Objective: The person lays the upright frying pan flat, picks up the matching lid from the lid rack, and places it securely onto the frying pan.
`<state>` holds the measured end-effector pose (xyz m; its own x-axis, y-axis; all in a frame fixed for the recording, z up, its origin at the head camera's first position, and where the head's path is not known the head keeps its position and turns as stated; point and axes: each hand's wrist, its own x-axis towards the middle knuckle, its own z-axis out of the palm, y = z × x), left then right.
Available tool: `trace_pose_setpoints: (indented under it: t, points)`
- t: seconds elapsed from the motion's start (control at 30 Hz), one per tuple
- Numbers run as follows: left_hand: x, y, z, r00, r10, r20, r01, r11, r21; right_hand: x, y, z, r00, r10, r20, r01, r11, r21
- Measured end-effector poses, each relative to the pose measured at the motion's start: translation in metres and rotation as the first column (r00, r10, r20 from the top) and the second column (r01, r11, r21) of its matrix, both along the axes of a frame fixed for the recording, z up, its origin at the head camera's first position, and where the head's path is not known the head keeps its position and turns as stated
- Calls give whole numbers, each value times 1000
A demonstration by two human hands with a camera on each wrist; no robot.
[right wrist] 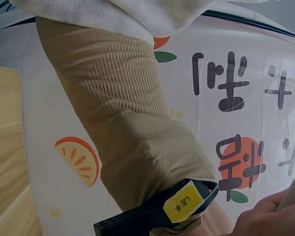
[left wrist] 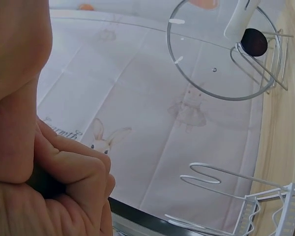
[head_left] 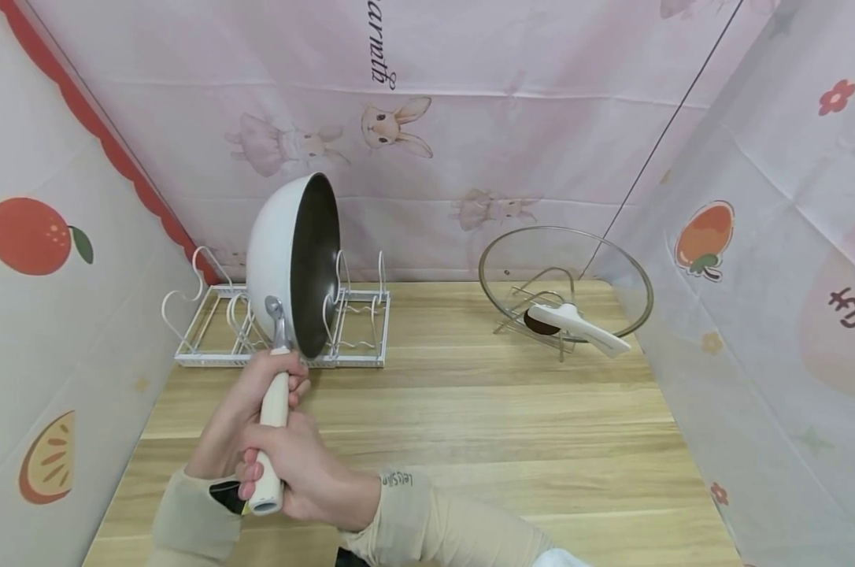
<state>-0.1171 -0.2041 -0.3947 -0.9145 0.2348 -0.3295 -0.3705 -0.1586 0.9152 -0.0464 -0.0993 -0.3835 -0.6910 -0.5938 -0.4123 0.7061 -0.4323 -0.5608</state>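
your left hand (head_left: 263, 381) and right hand (head_left: 305, 465) both have fingers wrapped round one handle (head_left: 275, 403), so one pan (head_left: 270, 244), one rack (head_left: 360, 363), one lid (head_left: 589, 268) on one stand (head_left: 561, 350)

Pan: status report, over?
Left hand and right hand gripping handle. Pan on edge at rack, seating unclear. Lid apart at right, not in the way.

The person wears beige sleeves (right wrist: 128, 113), finely ribbed along the left forearm and dark-lettered (head_left: 397, 479) at the right cuff, a black band (right wrist: 137, 216) with a yellow label (right wrist: 183, 202) at the left wrist, and a white outer garment (right wrist: 113, 14).
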Motion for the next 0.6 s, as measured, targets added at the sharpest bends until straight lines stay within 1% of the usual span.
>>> trace_pose_setpoints:
  t: [0.27,0.47,0.6]
  points:
    - [5,1,7,1000,11,-1,-11,999,52,4,2,4,1000,12,-13,-12,1000,-5]
    - [8,4,11,1000,14,-15,-13,999,52,7,4,6,999,6,-44,-6,1000,-2]
    - [11,7,12,999,28,-24,-26,998,64,9,7,7,998,8,-67,-8,1000,-2]
